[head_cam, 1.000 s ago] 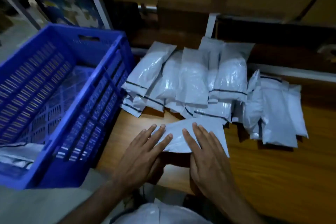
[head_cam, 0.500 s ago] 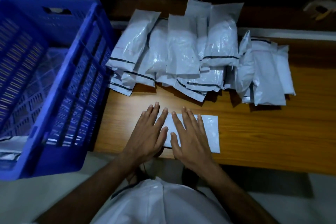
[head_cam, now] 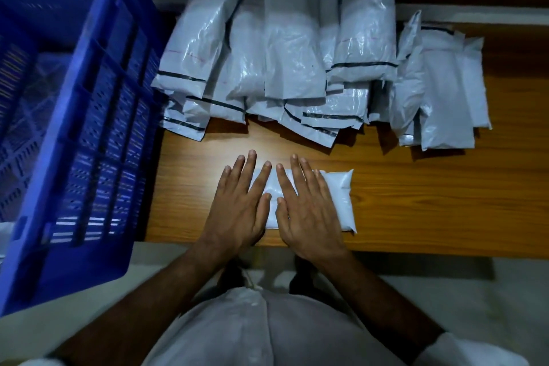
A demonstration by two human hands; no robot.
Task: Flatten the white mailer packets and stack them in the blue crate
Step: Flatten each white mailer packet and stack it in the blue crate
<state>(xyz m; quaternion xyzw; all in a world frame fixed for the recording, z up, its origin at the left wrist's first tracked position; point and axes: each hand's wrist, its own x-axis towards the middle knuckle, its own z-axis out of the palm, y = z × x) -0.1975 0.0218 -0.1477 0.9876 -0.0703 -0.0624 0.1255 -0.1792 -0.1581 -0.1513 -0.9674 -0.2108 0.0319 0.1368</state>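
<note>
Pressing down side by side, the left hand (head_cam: 237, 205) and the right hand (head_cam: 309, 208) lie flat on one white mailer packet (head_cam: 338, 199) at the near edge of the counter (head_cam: 430, 217). Each grip is wide: fingers straight and spread, palms down, nothing pinched or curled round. The packet's right end, clear of the hands, looks puffed, so I judge the flattening of this one to be under way rather than finished.

Along the far edge of the counter lies a pile of mailer packets (head_cam: 291, 47), overlapping one another, many with a dark seal strip; a smaller group (head_cam: 439, 89) sits toward the far right corner. None of these looks pressed yet.

Just off the counter's left edge stands the blue crate (head_cam: 89, 134). A little white shows at its lower left, possibly packets already inside, but I cannot tell how many. Most of the job appears to be left.
</note>
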